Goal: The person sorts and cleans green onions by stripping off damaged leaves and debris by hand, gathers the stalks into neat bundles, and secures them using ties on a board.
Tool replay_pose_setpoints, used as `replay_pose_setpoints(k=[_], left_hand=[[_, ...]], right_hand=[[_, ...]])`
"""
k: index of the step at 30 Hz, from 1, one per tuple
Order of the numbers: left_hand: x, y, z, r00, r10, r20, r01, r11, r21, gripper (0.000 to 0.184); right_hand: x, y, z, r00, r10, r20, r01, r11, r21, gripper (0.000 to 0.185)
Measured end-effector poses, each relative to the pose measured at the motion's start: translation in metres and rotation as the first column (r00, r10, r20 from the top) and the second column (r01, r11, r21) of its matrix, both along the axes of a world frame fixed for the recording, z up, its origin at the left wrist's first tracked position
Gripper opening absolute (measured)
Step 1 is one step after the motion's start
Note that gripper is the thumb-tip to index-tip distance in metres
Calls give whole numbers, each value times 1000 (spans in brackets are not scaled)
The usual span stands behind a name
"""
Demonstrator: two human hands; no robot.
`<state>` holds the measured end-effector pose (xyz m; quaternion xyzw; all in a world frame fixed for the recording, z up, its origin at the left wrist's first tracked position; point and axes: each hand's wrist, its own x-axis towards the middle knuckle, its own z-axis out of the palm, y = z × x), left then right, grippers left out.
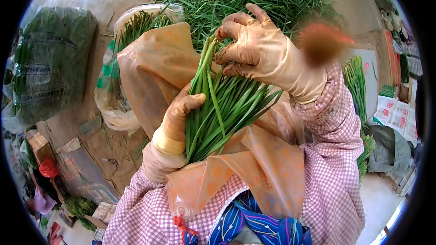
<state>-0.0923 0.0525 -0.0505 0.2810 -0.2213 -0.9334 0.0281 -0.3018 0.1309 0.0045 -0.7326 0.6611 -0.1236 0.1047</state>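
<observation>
My left hand [178, 117], in a soiled pale glove, is wrapped round a bunch of long green leafy stalks [222, 113], its thumb lying across them. The leaves fan down and to the right over my lap. At the upper end of the bunch, the gloved fingers of my right hand [250, 45] are curled close to the stalk ends, with some fingers raised; the fingertips pinch at the stalks there. An orange-patterned plastic apron [254, 163] covers my lap and knees under the bunch.
A large heap of loose green stalks [245, 0] lies ahead on the floor. A plastic bag [106, 104] of stalks is left of my knee, a big wrapped bale [50, 63] farther left. More bunches [355, 84] stand at right, near a grey bag [386, 149].
</observation>
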Motion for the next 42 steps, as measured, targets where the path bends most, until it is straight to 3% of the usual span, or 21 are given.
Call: replay_pose_setpoints(k=[4,6,10,12,15,23,25,26,28,30,32,33,34,35,36,38,42], left_hand=[[1,1,5,999,14,32,-16,999,33,55],[1,2,7,999,13,38,-16,998,68,54],[0,2,14,1000,1,27,-4,991,135,52],[-1,3,12,1000,0,28,-4,988,155,52],[0,3,9,1000,-17,20,14,986,168,52],[0,0,11,999,-49,12,46,986,157,55],[-3,1,13,999,-52,-11,53,992,117,57],[-3,2,11,999,-53,-12,54,992,117,57],[-4,4,6,999,-24,-41,30,988,152,59],[-5,3,7,998,-24,-59,34,985,170,59],[-5,3,7,997,-24,-75,38,982,187,60],[-4,2,5,997,-28,-78,42,981,189,61],[-3,2,4,996,-31,-81,46,980,192,62],[-3,2,6,996,-31,-80,46,980,191,62],[-4,2,8,997,-22,-80,37,980,194,62],[-4,2,10,997,-15,-81,31,980,197,63],[0,-2,8,1000,-20,-21,24,972,233,59]], right_hand=[[1,-2,-8,999,42,19,-41,997,-59,17],[0,-1,-21,954,108,281,-62,984,-168,16],[0,3,-32,901,132,413,-34,971,-236,15],[0,6,-33,904,130,406,-23,966,-258,15],[5,9,-30,970,70,234,-19,977,-211,20],[9,12,-37,924,35,380,43,979,-197,21],[12,15,-42,629,-38,777,213,969,-125,14],[12,16,-43,629,-39,776,214,969,-125,14],[13,18,-42,248,-143,958,397,917,34,14],[4,23,-23,91,-209,974,437,887,149,19],[-5,25,-15,259,-252,932,539,839,77,18],[-4,24,-19,371,-188,909,555,830,-55,13],[-4,23,-15,371,-188,910,556,829,-56,13],[-4,21,-6,709,-109,697,346,914,-209,10],[-2,20,-2,924,25,381,85,959,-269,9],[10,16,-13,990,24,138,3,982,-187,10],[0,10,-20,954,128,271,-89,984,-154,15]])
